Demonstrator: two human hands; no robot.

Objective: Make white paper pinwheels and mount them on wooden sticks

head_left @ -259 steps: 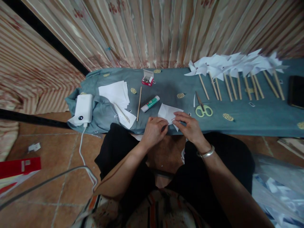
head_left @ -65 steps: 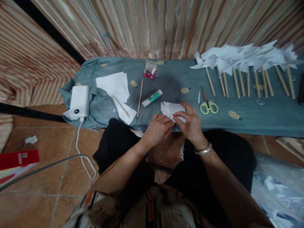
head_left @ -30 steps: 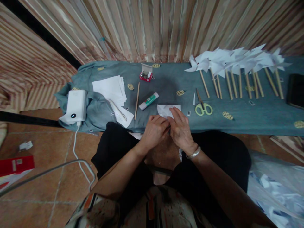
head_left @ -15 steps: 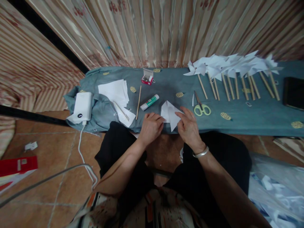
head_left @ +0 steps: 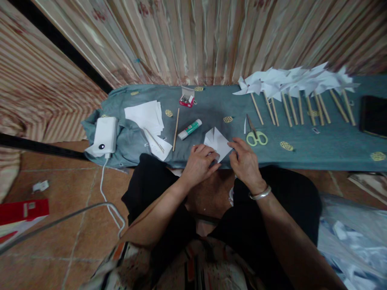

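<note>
A small white sheet of paper point(head_left: 221, 141), creased and slit, lies at the front edge of the cloth-covered bench. My left hand point(head_left: 199, 163) holds its lower left part, fingers on top and thumb below the edge. At the paper's right corner is my right hand point(head_left: 245, 161), index finger stretched out to the corner and thumb apart from it. A glue stick point(head_left: 190, 129) lies just behind my left hand. Green-handled scissors point(head_left: 256, 135) rest near my right hand, with a thin paper strip point(head_left: 244, 124) beside the blades.
Several white paper pinwheels point(head_left: 290, 83) on wooden sticks lie at the back right. Left of the glue stick are a wooden stick point(head_left: 175, 129), paper sheets point(head_left: 145, 116) and a pen point(head_left: 154, 140). A red box of small metal pieces point(head_left: 186, 98) and a white power bank point(head_left: 105, 135) also sit here.
My left hand has moved right over the paper, and its fingers have spread from a closed pinch. The paper's folded flap now lies flatter. My right hand has shifted slightly right.
</note>
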